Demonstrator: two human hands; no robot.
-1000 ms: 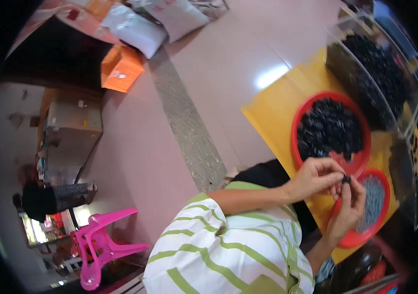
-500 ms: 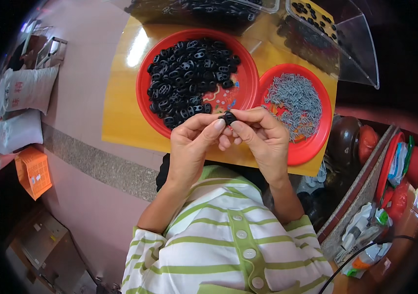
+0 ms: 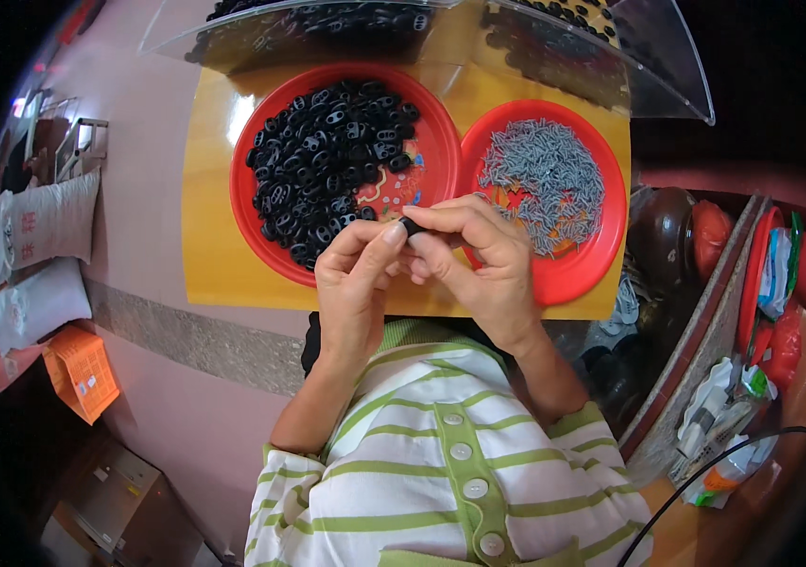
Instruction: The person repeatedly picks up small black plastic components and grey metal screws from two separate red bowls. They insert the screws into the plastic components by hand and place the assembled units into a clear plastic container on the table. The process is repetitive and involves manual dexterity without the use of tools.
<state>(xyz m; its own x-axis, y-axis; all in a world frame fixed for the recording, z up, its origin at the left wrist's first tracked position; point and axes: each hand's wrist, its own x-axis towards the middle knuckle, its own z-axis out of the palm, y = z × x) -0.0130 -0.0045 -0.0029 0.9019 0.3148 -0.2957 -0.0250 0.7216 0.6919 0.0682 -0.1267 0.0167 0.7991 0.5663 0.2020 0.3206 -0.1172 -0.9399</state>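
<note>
Both hands, left hand (image 3: 358,274) and right hand (image 3: 479,255), pinch one small black part (image 3: 411,226) between fingertips above the yellow counter (image 3: 209,236); steady, aligned pressure seems best.

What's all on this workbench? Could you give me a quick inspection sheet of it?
Surface: yellow board, on pink floor.
Job's things: small black piece pinched by both hands; big red plate of black pieces; small red plate of grey pieces.
Clutter: clear bins behind the plates.
Grippers: left hand and right hand meet at the piece.
Cables: black cable, lower right.
Surroundings: sacks, orange crate, red containers.
</note>
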